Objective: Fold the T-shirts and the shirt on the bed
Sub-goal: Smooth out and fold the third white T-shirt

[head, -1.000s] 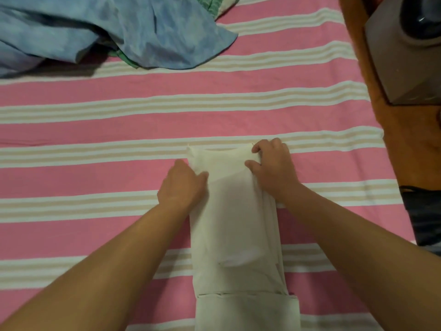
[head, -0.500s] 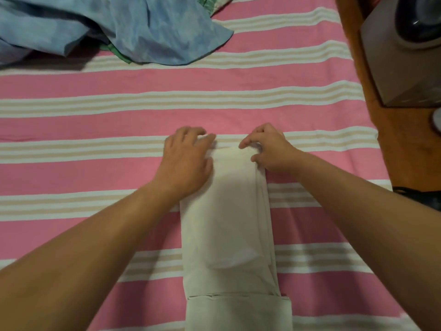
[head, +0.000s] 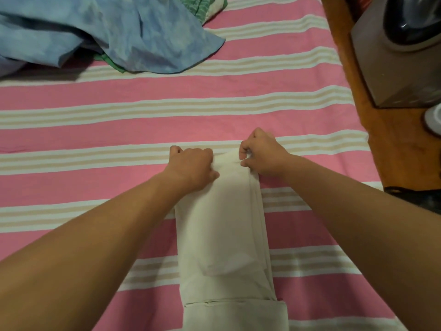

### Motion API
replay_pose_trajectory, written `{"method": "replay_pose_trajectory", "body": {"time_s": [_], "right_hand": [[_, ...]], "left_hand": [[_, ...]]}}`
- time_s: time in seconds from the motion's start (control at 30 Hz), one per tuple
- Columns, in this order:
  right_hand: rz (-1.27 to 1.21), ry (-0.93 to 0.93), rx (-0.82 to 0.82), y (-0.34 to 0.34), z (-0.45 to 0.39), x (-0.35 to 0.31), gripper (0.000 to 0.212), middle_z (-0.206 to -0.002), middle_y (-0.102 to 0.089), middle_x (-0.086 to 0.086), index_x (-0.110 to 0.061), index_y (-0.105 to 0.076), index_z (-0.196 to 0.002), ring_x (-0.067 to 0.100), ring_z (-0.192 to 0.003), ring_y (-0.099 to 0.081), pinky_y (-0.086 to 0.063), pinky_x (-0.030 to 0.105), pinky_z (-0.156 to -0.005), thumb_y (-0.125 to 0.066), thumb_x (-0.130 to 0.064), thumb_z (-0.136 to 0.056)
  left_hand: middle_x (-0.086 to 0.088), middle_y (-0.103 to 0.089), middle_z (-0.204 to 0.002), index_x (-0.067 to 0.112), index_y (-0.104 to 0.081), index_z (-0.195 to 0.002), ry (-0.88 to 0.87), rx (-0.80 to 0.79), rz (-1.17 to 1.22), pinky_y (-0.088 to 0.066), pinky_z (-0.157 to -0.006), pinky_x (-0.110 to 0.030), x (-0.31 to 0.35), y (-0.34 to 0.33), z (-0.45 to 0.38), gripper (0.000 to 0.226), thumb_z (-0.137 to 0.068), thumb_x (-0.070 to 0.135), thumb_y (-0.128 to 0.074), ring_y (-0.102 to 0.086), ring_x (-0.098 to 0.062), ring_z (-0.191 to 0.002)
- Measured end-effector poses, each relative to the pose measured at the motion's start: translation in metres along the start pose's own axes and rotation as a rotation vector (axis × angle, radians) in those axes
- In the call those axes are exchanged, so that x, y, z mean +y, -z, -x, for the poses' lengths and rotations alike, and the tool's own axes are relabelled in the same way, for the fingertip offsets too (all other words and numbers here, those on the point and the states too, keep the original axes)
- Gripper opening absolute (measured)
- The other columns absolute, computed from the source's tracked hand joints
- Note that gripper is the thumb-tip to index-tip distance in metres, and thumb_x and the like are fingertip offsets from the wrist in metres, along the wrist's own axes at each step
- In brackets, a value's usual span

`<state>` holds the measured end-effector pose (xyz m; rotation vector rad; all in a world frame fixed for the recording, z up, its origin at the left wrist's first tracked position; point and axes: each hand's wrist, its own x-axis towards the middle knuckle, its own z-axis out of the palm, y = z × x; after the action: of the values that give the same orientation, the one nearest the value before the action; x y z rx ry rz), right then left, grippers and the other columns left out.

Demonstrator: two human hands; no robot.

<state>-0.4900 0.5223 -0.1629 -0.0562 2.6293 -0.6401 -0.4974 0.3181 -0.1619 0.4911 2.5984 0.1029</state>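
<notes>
Head view, cream shirt (head: 222, 230) folded narrow, lengthwise

The bed (head: 167, 111) is covered by a pink sheet with white and beige stripes. A cream shirt (head: 222, 235), folded into a long narrow strip, is laid flat on it. A crumpled blue garment (head: 133, 32) is located well beyond the shirt, at the far left.
</notes>
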Motion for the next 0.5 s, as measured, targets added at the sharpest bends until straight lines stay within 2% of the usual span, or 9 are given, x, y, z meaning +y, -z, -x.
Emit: {"method": "replay_pose_trajectory", "body": {"time_s": [0.1,0.23,0.3,0.37,0.43,0.5], "right_hand": [[-0.066,0.002,0.032,-0.002,-0.001,-0.005,0.008,-0.110,-0.045,0.000,-0.019,-0.069,-0.091,0.021,-0.112,-0.041,-0.040,0.034,-0.096,-0.075,-0.023,-0.089],[-0.071,-0.003,0.069,-0.007,-0.004,-0.004,0.011,-0.108,-0.045,-0.001,-0.020,-0.066,-0.090,0.020,-0.111,-0.041,-0.041,0.034,-0.096,-0.076,-0.026,-0.088],[-0.056,-0.021,0.088,-0.009,-0.004,-0.003,0.015,-0.108,-0.043,-0.001,-0.020,-0.064,-0.092,0.019,-0.108,-0.040,-0.041,0.033,-0.094,-0.077,-0.027,-0.087],[-0.024,-0.020,0.086,-0.009,-0.005,-0.004,0.016,-0.107,-0.043,0.000,-0.019,-0.063,-0.093,0.020,-0.106,-0.038,-0.042,0.034,-0.092,-0.076,-0.026,-0.087],[0.016,-0.013,0.057,-0.006,-0.006,-0.006,0.014,-0.107,-0.044,0.001,-0.017,-0.063,-0.090,0.021,-0.106,-0.040,-0.043,0.034,-0.090,-0.075,-0.024,-0.088],[0.018,-0.020,0.045,-0.002,-0.009,-0.005,0.012,-0.105,-0.046,0.002,-0.016,-0.063,-0.088,0.023,-0.102,-0.045,-0.046,0.035,-0.089,-0.074,-0.021,-0.089]], "left_hand": [[0.004,-0.068,-0.098,0.024,-0.060,-0.101,0.011,0.003,-0.061,-0.026,-0.095,-0.044,-0.001,0.004,0.005,0.020,-0.098,0.039,-0.047,-0.060,-0.023,-0.096],[0.003,-0.062,-0.083,0.020,-0.057,-0.081,0.081,-0.061,-0.103,-0.025,-0.090,-0.043,-0.006,0.017,0.011,0.017,-0.092,0.025,-0.045,-0.056,-0.022,-0.084],[0.006,-0.063,-0.085,0.023,-0.058,-0.084,0.074,-0.063,-0.054,-0.024,-0.100,-0.046,-0.012,0.018,0.012,0.018,-0.094,0.031,-0.046,-0.058,-0.021,-0.088],[0.011,-0.064,-0.090,0.030,-0.060,-0.091,0.015,-0.024,-0.001,-0.016,-0.113,-0.050,-0.014,0.017,0.013,0.017,-0.099,0.038,-0.047,-0.058,-0.021,-0.100],[0.012,-0.065,-0.091,0.034,-0.064,-0.097,-0.041,0.032,0.077,-0.013,-0.116,-0.050,-0.008,0.017,0.013,0.018,-0.102,0.038,-0.047,-0.056,-0.021,-0.109],[0.010,-0.064,-0.093,0.034,-0.068,-0.101,-0.061,0.093,0.148,-0.018,-0.114,-0.048,0.000,0.020,0.011,0.018,-0.102,0.038,-0.050,-0.053,-0.023,-0.114]]}}
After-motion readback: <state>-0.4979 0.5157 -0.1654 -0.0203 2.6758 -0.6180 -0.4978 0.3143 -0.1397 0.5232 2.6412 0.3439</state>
